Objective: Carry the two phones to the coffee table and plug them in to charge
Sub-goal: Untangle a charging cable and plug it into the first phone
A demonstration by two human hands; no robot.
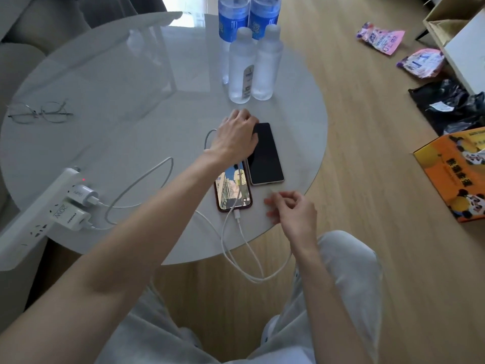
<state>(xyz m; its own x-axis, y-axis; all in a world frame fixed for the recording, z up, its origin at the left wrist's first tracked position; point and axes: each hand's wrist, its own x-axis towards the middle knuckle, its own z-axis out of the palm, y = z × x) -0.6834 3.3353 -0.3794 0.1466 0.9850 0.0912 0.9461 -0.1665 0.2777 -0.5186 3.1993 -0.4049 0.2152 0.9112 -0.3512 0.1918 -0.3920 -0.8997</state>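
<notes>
Two phones lie side by side on the round grey coffee table (110, 82), near its right edge. The red-cased phone (233, 191) has a lit screen, and a white cable (237, 215) is plugged into its near end. The phone with the dark screen and pale case (266, 156) lies to its right. My left hand (236, 136) is curled over the far ends of both phones. A grey cable (210, 135) runs into it; its plug is hidden under the fingers. My right hand (291, 208) hovers at the table's near edge, fingers loosely bent, holding nothing.
A white power strip (34, 219) with two chargers (81, 206) hangs over the table's left edge. Glasses (39, 112) lie at the left and several water bottles (244, 64) stand at the back. Snack bags (380, 38), a black bag (446, 106) and an orange box (456, 174) lie on the floor.
</notes>
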